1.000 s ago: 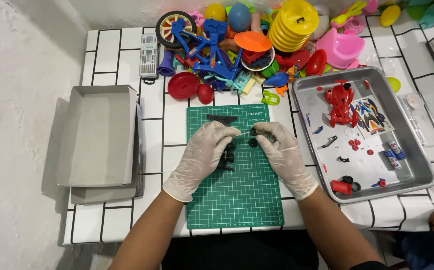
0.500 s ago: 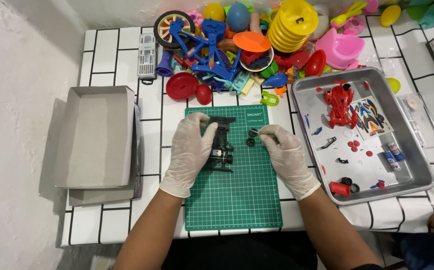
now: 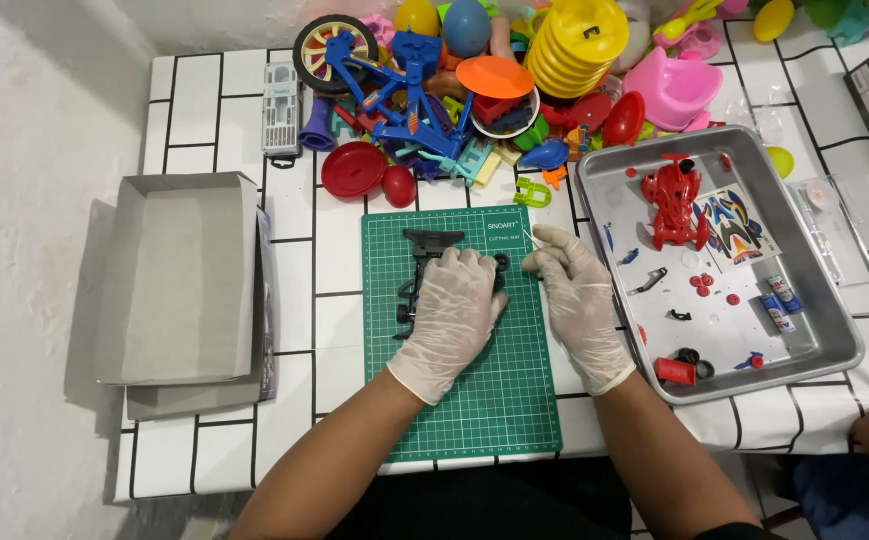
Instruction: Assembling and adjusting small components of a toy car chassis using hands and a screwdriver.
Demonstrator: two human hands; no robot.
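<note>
White tiled table (image 3: 204,110), black grid lines. Grey cardboard box (image 3: 179,275) at left, lying open, nothing visible inside; second flat grey piece under it. Metal tray (image 3: 834,330) at right. Green cutting mat (image 3: 474,410) in centre, between box and tray, just beside the tray edge. Heap of coloured plastic toys (image 3: 494,90) along the far edge: blue toy bicycle (image 3: 409,85) with spoked wheel, stack of yellow rings (image 3: 576,45), pink potty-shaped piece (image 3: 672,92), red discs.

Both hands gloved, thin translucent gloves. Left hand (image 3: 451,318) lying palm down over black toy car chassis (image 3: 424,268) on the upper half of the mat, fingers curled round its right side, gripping it against the mat. Chassis front bar and left edge sticking out past the fingers; rest hidden under the palm. Right hand (image 3: 579,300) just beside, on mat's right edge, fingers bunched toward thumb near the chassis's right end, nearly touching left fingertips. Pinched on something small or not: cannot tell, too small to resolve.

Tray contents: red toy car body (image 3: 676,200) at top, sticker sheet (image 3: 734,225) right of it, small red round parts (image 3: 702,285) mid-tray, black clips, two small batteries (image 3: 776,300) at right, red block and black wheels (image 3: 692,360) near front edge.
</note>
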